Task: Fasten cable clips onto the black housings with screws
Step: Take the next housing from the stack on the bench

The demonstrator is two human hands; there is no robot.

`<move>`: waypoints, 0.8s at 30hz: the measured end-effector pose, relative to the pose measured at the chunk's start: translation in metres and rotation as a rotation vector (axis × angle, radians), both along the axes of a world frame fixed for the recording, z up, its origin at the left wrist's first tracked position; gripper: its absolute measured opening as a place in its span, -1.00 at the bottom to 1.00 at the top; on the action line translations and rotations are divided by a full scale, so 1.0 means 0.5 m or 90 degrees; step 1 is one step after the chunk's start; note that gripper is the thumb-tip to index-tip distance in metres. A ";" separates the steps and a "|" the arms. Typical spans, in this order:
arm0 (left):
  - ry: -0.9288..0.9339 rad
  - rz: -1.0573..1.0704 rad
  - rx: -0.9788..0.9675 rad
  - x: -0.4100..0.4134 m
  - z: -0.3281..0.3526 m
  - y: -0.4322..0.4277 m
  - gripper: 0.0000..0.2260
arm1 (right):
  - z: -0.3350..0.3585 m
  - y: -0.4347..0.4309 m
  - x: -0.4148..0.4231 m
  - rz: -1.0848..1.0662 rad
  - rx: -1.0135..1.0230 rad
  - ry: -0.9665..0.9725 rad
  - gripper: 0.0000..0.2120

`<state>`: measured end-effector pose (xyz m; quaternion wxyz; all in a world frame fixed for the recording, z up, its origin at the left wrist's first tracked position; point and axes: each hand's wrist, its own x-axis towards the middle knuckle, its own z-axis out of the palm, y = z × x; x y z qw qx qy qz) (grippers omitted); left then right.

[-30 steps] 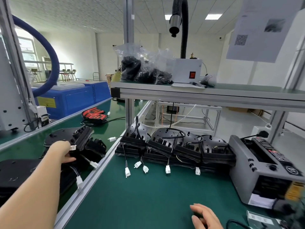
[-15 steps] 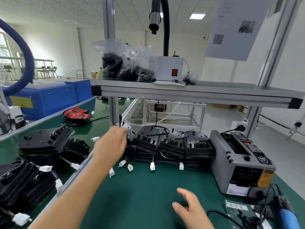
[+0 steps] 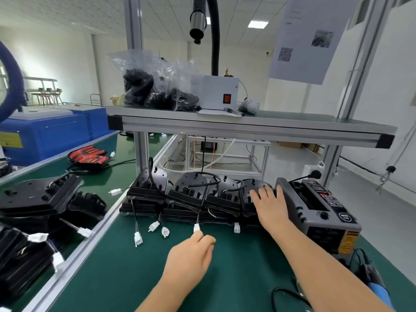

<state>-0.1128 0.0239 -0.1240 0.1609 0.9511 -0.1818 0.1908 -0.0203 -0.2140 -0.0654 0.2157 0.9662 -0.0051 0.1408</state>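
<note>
1. Step: picking the next black housing from the row just left of the grey tape machine. No clip or screw in either hand; fastening not begun, I judge.
2. R hand: fingers straight and spread, lying flat on the end housing, the one touching the tape machine's left side. No grip on it.
3. L hand: further left of the machine and nearer the person. Fingers curled, tips meeting at a white plug; looks like a pinch.
4. Next, prob.: close R hand on that housing and draw it onto the bare green mat, w/ its cable kept free of neighbours.
5. Blue-handled tool, maybe the driver, lies in front of the machine. Clips: can't tell where.
</note>
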 end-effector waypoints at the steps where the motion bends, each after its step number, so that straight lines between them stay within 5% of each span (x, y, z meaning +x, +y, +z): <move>1: -0.001 -0.001 -0.013 -0.006 -0.003 0.006 -0.74 | 0.001 -0.002 0.005 0.010 -0.012 0.006 -0.33; 6: 0.030 0.008 -0.083 -0.026 -0.007 0.025 -0.77 | 0.029 -0.016 0.003 0.044 0.000 0.022 -0.44; 19: 0.414 -0.031 -0.715 -0.055 0.108 -0.030 -0.85 | 0.093 0.074 -0.259 0.140 0.160 -0.011 -0.38; 24: 0.546 -0.055 -0.730 -0.097 0.126 0.030 -0.73 | 0.014 0.158 -0.389 0.286 0.168 -0.125 -0.34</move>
